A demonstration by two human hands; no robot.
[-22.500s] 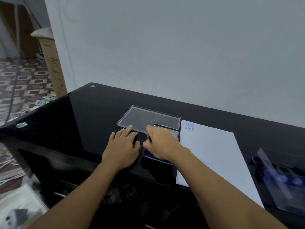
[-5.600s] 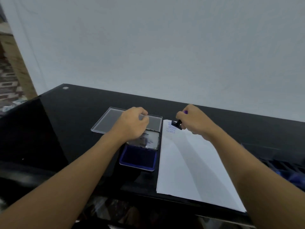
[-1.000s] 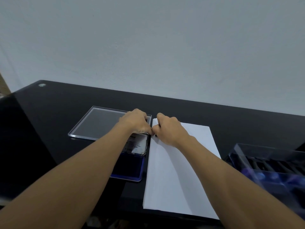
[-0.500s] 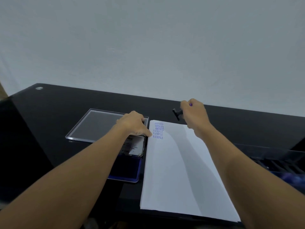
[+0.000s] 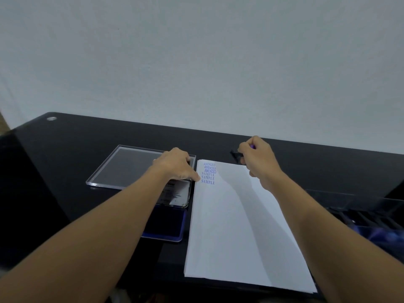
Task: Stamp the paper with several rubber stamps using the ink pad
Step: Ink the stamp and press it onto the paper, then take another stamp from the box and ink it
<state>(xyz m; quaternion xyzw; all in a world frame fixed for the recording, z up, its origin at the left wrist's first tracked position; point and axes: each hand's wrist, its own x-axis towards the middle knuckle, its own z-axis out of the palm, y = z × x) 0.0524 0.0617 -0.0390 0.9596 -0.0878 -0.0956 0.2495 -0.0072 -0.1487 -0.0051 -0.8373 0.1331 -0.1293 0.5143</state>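
Observation:
A white sheet of paper (image 5: 236, 226) lies on the black desk (image 5: 65, 162), with blue AMENDED and SAMPLE prints (image 5: 208, 173) stacked at its top left corner. My right hand (image 5: 259, 159) grips a small black rubber stamp (image 5: 236, 154) with a purple handle, held above the paper's far edge. My left hand (image 5: 175, 165) rests with curled fingers on the raised lid (image 5: 176, 194) of the open ink pad (image 5: 166, 228), one fingertip touching the paper's left edge. The blue pad lies left of the paper.
A clear plastic lid (image 5: 129, 169) lies flat behind the ink pad. At the right edge stands a clear box (image 5: 371, 217) with dark slots and blurred blue and purple stamps. A white wall rises behind the desk.
One second ago my right hand pressed the stamp down on the paper's top left corner. It has since lifted up and to the right, leaving a further SAMPLE print. My left hand stayed put.

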